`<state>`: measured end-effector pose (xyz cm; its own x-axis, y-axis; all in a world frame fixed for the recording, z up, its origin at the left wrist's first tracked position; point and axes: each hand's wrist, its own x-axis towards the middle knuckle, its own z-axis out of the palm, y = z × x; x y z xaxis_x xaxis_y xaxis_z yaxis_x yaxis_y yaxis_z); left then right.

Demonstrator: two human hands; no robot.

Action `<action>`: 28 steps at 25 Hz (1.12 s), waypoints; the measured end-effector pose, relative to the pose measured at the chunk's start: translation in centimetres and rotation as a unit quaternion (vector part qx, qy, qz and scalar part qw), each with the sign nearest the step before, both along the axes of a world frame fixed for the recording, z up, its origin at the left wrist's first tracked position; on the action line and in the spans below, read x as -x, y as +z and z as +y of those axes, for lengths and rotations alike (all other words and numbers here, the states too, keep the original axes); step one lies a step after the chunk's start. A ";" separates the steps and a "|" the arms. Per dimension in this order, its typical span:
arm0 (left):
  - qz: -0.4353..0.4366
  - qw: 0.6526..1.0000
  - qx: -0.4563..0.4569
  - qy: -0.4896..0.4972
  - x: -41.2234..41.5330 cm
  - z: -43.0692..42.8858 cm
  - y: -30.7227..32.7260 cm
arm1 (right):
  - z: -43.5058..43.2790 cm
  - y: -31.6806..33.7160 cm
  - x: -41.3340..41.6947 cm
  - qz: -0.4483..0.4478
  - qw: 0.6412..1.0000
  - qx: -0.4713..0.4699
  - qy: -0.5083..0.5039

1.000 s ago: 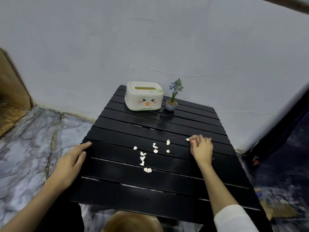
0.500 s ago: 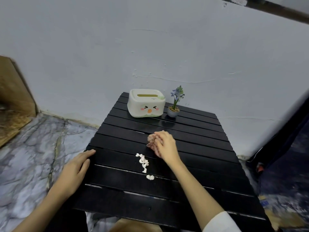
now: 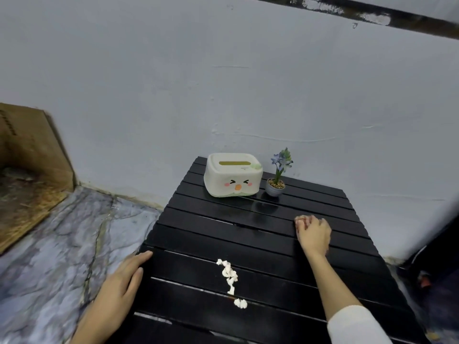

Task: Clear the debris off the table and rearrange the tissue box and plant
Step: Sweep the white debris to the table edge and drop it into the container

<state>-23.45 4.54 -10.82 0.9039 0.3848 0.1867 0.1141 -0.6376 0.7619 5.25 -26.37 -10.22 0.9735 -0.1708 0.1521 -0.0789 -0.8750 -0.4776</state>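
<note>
White debris bits [image 3: 229,276] lie in a short line near the front middle of the black slatted table [image 3: 260,247]. A white tissue box [image 3: 232,178] with a cartoon face stands at the table's far edge. Just right of it is a small potted plant [image 3: 275,184] with blue flowers. My left hand [image 3: 119,286] lies flat on the table's left edge, fingers extended, holding nothing. My right hand [image 3: 314,234] rests on its side at the table's right middle. Its fingers are curled together with nothing visible in them, well right of the debris.
A pale wall rises right behind the table. Marble-patterned floor [image 3: 62,244] spreads to the left, with a brown board [image 3: 29,150] leaning at the far left. Dark objects [image 3: 434,269] sit on the floor by the table's right side.
My right hand swept the scattered bits leftward into one line, then drew back to the table's right side. My left hand stayed on the left edge.
</note>
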 end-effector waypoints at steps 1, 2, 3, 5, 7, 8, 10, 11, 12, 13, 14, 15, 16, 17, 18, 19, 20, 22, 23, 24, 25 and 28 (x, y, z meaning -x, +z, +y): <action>0.002 1.000 0.004 -0.002 0.0 0.1 -0.3 | 1.1 0.2 -0.4 0.005 1.000 -0.006 -0.001; 0.003 1.000 0.012 -0.003 0.0 0.2 -0.4 | 2.3 0.3 -0.7 0.010 1.000 -0.014 -0.005; 0.002 1.000 0.020 -0.005 0.0 0.2 -0.5 | 3.4 0.3 -1.0 0.010 1.000 -0.014 0.000; 0.000 1.000 0.026 -0.008 -0.1 0.0 -0.5 | 6.2 0.1 -0.7 0.009 0.999 0.003 0.039; 0.002 1.000 0.025 -0.006 -0.1 -0.1 -0.4 | 9.1 0.0 0.0 0.006 0.995 0.007 0.102; 0.001 1.000 0.023 -0.005 -0.1 -0.1 -0.5 | 10.6 -0.2 0.4 0.005 0.992 -0.001 0.130; -0.001 1.000 0.021 -0.005 0.1 0.0 -0.4 | 13.4 -0.2 1.9 -0.007 0.978 -0.026 0.208; -0.001 1.000 0.021 -0.006 0.2 -0.1 -0.3 | 14.5 -0.4 2.8 -0.011 0.964 -0.037 0.262; -0.004 1.000 0.020 -0.004 0.2 -0.2 -0.2 | 15.4 -0.4 3.7 -0.004 0.946 -0.048 0.321; -0.008 1.000 0.018 -0.001 0.1 -0.2 -0.3 | 16.0 -0.4 4.6 0.014 0.924 -0.058 0.377; -0.009 1.000 0.015 0.004 0.0 -0.2 -0.3 | 16.4 -0.1 5.5 0.041 0.901 -0.065 0.427; -0.008 1.000 0.012 0.007 0.0 -0.2 -0.4 | 16.4 0.3 6.3 0.061 0.877 -0.065 0.472; -0.007 1.000 0.010 0.008 0.0 -0.2 -0.3 | 16.1 0.7 7.1 0.075 0.856 -0.060 0.508; -0.008 1.000 0.008 0.009 0.0 -0.3 -0.2 | 15.8 1.1 7.9 0.081 0.836 -0.060 0.539; -0.008 1.000 0.008 0.008 0.1 -0.3 -0.1 | 15.3 1.3 8.8 0.095 0.824 -0.059 0.555; -0.008 1.000 0.008 0.005 0.2 -0.5 0.2 | 14.7 1.5 9.9 0.108 0.819 -0.060 0.561; -0.009 1.000 0.009 0.002 0.3 -0.6 0.4 | 14.1 1.7 10.9 0.123 0.818 -0.065 0.558; -0.005 1.000 0.008 0.001 0.3 -0.9 0.7 | 12.8 2.5 12.4 0.130 0.828 -0.103 0.536; -0.001 1.000 0.005 0.004 0.3 -0.9 0.8 | 12.0 3.3 12.9 0.133 0.843 -0.135 0.504; 0.006 1.000 0.002 0.007 0.4 -0.8 0.8 | 10.8 4.1 12.8 0.138 0.860 -0.174 0.459; 0.011 1.000 0.000 0.007 0.4 -0.8 0.8 | 9.2 4.8 12.4 0.139 0.871 -0.225 0.414; 0.023 1.000 0.006 0.009 0.6 -0.8 1.0 | 1.2 5.6 9.7 0.087 0.915 -0.300 0.254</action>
<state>-24.03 3.69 -9.87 0.9047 0.4022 0.1402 0.1599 -0.6258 0.7634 -4.43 -25.17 -4.57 0.9509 0.3092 0.0150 0.1454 -0.4031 -0.9035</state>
